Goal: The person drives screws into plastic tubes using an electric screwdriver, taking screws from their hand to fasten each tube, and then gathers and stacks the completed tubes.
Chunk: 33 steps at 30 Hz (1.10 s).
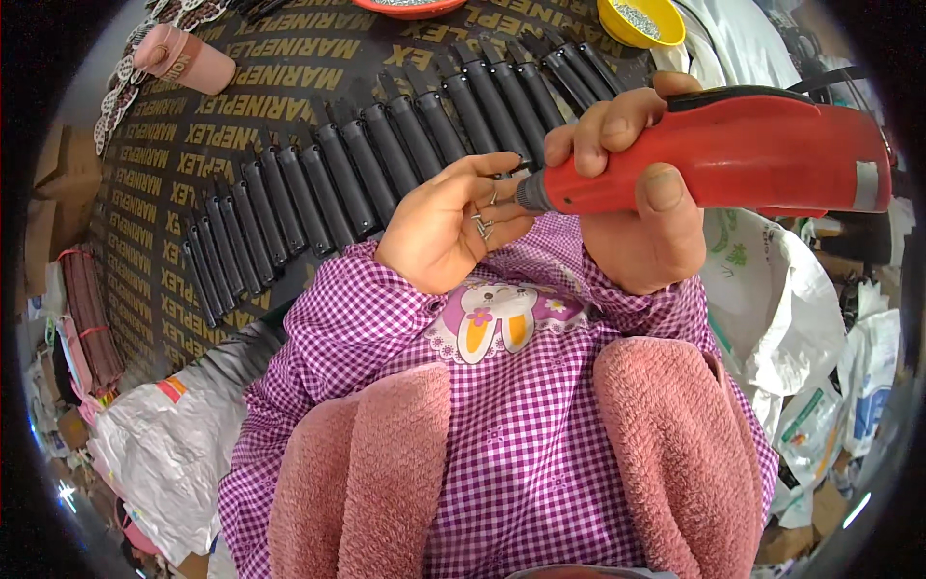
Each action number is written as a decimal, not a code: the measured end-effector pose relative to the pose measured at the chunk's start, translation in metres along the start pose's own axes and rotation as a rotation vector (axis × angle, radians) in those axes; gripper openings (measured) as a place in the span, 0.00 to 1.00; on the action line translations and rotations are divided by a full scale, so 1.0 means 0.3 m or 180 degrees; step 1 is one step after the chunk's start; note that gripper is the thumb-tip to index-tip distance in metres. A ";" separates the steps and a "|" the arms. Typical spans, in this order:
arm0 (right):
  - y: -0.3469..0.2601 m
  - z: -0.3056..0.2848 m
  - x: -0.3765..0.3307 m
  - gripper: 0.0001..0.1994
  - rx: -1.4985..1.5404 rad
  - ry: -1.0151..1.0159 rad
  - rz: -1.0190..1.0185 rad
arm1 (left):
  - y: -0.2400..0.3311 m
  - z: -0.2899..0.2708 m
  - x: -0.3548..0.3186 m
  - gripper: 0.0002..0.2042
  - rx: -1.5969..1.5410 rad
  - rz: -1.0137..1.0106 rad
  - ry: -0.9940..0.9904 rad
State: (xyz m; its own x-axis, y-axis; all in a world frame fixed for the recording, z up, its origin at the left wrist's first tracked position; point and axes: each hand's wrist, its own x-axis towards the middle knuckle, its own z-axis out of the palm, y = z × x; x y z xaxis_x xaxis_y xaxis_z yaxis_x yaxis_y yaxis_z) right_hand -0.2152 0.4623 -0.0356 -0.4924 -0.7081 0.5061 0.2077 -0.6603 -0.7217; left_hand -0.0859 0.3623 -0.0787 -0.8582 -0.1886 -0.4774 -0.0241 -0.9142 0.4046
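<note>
A red electric screwdriver (762,154) lies sideways in my right hand (641,227), whose fingers and thumb wrap round its body. Its ridged dark nose points left and reaches the fingertips of my left hand (429,232). That hand is turned palm up with its fingers curled, and several small silver screws (484,228) rest in it. Thumb and forefinger come together close to the screwdriver's tip; whether they pinch a screw there I cannot make out. Just beyond both hands runs a long row of black handle-like pieces (333,198), laid side by side, with thin dark ends pointing away.
The row lies on a dark board (289,82) with yellow lettering. At its far side stand a yellow bowl (641,24) of small metal parts and a red bowl (410,8). A pink cup (183,58) is far left. White plastic bags (174,454) lie on both sides.
</note>
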 end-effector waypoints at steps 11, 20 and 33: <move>-0.003 -0.003 -0.003 0.30 -0.0048 -0.0091 0.0028 | 0.000 -0.018 -0.004 0.15 0.0031 -0.0045 -0.0009; -0.024 0.002 -0.013 0.30 -0.0013 -0.0027 -0.0040 | -0.026 -0.051 0.025 0.15 -0.0149 -0.0021 -0.0196; -0.026 -0.015 -0.017 0.29 0.0069 -0.0009 -0.0088 | -0.035 -0.058 0.030 0.15 -0.0294 -0.0099 -0.0433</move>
State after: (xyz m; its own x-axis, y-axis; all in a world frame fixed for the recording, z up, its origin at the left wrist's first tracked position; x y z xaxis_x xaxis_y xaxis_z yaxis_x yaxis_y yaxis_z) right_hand -0.2180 0.4723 -0.0346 -0.4958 -0.6901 0.5272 0.2122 -0.6850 -0.6970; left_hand -0.0843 0.3639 -0.1007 -0.9194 -0.1151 -0.3760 -0.0099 -0.9491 0.3147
